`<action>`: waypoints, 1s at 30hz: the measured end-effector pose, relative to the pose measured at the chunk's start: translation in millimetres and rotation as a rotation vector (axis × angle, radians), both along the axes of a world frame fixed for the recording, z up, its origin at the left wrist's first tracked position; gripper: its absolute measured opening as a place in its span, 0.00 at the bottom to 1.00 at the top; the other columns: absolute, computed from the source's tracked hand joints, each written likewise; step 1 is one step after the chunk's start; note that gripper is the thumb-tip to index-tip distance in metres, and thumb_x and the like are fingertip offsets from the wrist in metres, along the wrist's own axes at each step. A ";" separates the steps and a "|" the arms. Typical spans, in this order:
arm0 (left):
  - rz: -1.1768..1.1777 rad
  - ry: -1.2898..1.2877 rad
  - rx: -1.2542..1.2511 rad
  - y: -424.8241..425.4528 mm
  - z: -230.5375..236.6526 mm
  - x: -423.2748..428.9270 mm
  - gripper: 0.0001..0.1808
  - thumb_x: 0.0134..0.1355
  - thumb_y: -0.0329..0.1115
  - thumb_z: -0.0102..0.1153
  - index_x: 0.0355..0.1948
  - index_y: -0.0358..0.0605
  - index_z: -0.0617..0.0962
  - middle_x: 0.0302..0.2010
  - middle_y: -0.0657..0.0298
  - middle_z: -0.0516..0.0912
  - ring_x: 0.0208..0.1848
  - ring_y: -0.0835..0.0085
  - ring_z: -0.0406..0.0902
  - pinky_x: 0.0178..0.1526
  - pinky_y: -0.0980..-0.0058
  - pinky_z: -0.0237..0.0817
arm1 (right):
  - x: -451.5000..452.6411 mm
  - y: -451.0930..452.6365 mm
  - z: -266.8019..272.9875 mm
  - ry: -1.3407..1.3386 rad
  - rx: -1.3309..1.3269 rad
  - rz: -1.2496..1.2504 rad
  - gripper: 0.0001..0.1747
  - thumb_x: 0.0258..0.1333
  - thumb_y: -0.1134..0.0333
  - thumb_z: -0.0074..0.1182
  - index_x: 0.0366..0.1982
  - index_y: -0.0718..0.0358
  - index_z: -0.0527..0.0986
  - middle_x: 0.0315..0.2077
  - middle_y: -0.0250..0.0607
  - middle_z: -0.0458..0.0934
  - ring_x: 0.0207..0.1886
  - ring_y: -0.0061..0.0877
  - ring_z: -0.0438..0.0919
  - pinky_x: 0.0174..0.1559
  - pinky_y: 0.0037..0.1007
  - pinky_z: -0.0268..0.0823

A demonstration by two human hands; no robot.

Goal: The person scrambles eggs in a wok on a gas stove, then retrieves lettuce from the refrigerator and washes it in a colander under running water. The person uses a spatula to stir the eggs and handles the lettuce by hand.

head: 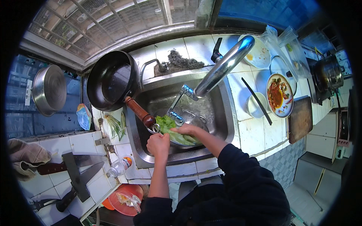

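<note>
Green lettuce leaves [181, 137] lie in a round bowl [185, 145] low in the stainless steel sink [232, 113]. My left hand [159, 145] is closed at the bowl's left rim, its fingertips partly hidden. On the leaves rests my right hand [185, 130], fingers curled over them and partly out of sight. The chrome faucet [220, 70] reaches over the sink, its jointed nozzle [178, 118] just above my right hand. Beside my left hand is the ringed end of the wooden handle [140, 111] of a black wok [111, 80]. A metal lid or bowl [193, 118] sits behind the leaves.
Scallions [114, 125], a plastic bottle [121, 166] and large knives [87, 175] are to the left. On the right are a bowl [261, 108] with black chopsticks [256, 101] across it, a plate of food [280, 96] and a cutting board [301, 120]. A red bin [125, 199] stands below.
</note>
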State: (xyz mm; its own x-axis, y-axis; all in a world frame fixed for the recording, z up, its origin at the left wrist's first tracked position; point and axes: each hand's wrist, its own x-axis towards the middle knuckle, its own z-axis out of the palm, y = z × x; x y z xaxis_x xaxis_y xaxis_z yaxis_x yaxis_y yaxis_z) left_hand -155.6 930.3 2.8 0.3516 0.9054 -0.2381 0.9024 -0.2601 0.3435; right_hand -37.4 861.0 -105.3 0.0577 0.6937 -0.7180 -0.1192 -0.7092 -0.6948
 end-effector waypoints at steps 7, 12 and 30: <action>-0.022 0.094 0.075 -4.6 29.9 9.3 0.13 0.39 0.42 0.53 0.13 0.42 0.78 0.16 0.50 0.76 0.24 0.52 0.75 0.32 0.61 0.66 | 0.9 5.3 8.4 0.110 -0.031 0.075 0.43 0.40 0.39 0.51 0.51 0.66 0.64 0.50 0.55 0.65 0.54 0.41 0.64 0.55 0.36 0.54; -0.071 0.100 0.147 -3.8 34.4 6.6 0.14 0.40 0.40 0.52 0.13 0.40 0.78 0.16 0.52 0.76 0.20 0.53 0.75 0.28 0.61 0.67 | -13.9 11.2 -40.2 0.224 0.087 0.021 0.43 0.39 0.42 0.54 0.52 0.65 0.62 0.50 0.52 0.65 0.54 0.38 0.64 0.55 0.35 0.53; -0.102 -0.346 -0.182 78.9 -188.1 -39.0 0.11 0.41 0.38 0.57 0.17 0.38 0.76 0.15 0.60 0.75 0.18 0.73 0.72 0.27 0.73 0.64 | 5.0 -7.3 -16.1 -1.059 -0.013 -0.281 0.26 0.39 0.65 0.56 0.45 0.58 0.64 0.38 0.50 0.66 0.41 0.47 0.70 0.40 0.43 0.62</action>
